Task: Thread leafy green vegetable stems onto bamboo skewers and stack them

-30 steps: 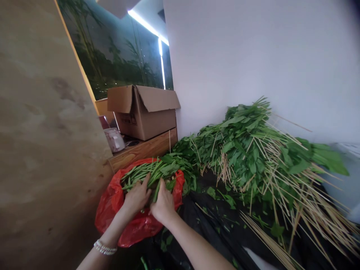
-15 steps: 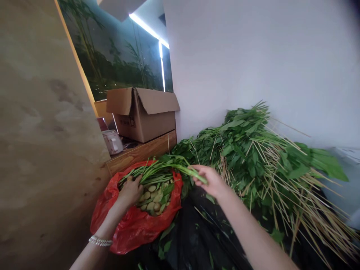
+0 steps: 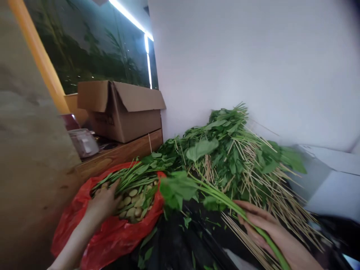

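My right hand [image 3: 260, 221] is closed around a few long green stems [image 3: 225, 198], whose broad leaves hang over the black plastic [image 3: 180, 240] beside the red bag. On the left, my left hand [image 3: 105, 200] rests in the open red plastic bag [image 3: 120, 240], at the edge of a bundle of green stems [image 3: 132, 178]. Its fingertips are partly among the greens, and what they may grip cannot be made out. Pale round slices [image 3: 133, 202] show inside the bag under the stems.
A big heap of leafy greens [image 3: 225, 131] with thin sticks [image 3: 261, 180] leans near the white wall. An open cardboard box [image 3: 137, 120] and a mug [image 3: 84, 142] stand on a wooden ledge [image 3: 123, 152]. More thin sticks lie by my right hand. A pale box [image 3: 334, 187] stands at right.
My right hand has moved right and down, away from the bag, with leafy stems in it. My left hand stays at the bag. The view has turned right.
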`<state>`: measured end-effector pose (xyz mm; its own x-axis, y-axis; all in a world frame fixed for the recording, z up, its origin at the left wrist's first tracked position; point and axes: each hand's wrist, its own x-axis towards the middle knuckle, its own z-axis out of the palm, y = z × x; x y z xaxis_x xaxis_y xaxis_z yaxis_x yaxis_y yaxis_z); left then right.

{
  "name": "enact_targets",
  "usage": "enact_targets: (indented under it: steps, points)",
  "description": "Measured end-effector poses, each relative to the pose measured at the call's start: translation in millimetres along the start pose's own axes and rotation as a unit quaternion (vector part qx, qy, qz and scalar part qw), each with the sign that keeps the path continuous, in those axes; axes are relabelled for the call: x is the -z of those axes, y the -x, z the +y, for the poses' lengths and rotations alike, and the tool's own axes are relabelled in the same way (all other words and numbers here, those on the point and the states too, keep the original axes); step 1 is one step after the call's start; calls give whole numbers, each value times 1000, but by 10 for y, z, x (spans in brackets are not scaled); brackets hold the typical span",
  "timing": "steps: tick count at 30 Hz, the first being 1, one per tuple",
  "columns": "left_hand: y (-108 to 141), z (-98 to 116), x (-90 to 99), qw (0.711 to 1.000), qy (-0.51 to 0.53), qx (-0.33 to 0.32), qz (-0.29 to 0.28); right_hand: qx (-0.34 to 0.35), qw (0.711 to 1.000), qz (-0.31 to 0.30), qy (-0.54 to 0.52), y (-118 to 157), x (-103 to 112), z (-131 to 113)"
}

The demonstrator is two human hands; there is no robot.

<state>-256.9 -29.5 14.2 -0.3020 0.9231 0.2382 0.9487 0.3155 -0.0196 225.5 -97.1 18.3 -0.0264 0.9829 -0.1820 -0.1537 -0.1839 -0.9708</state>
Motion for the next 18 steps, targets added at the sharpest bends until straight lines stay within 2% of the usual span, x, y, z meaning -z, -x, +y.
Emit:
enact_targets:
  steps: [3, 5, 6, 8, 10, 11, 13, 15, 16, 17, 18]
  points:
    - [242, 182, 239, 992, 66, -17, 106, 52, 999, -3, 6, -11, -96, 99]
    - [480, 423, 403, 960, 198, -89, 178, 90, 995, -15, 36, -47, -169, 125]
    - [611, 584, 464, 935, 271, -120, 194, 113, 992, -18, 61, -65, -212, 137]
    - [861, 976, 512, 889, 396, -205, 104, 179, 974, -4, 141, -94, -316, 187]
    - [1051, 1415, 453, 838, 482, -253, -29, 267, 929, 38, 252, -113, -426, 287]
    - [1112, 1629, 389, 812, 522, -251, -70, 316, 894, 61, 312, -120, -475, 355]
    - [1173, 2005, 226, 760, 595, -228, -126, 424, 797, 100, 417, -130, -539, 506]
    - [1174, 2270, 62, 696, 671, -187, -177, 531, 685, 95, 489, -139, -545, 638]
    - [1165, 2356, -7, 661, 704, -156, -206, 566, 643, 84, 509, -143, -527, 686]
    - [1153, 2412, -61, 627, 731, -126, -237, 581, 620, 78, 520, -145, -499, 717]
    - [1140, 2442, -102, 597, 750, -98, -266, 572, 627, 79, 523, -147, -464, 734]
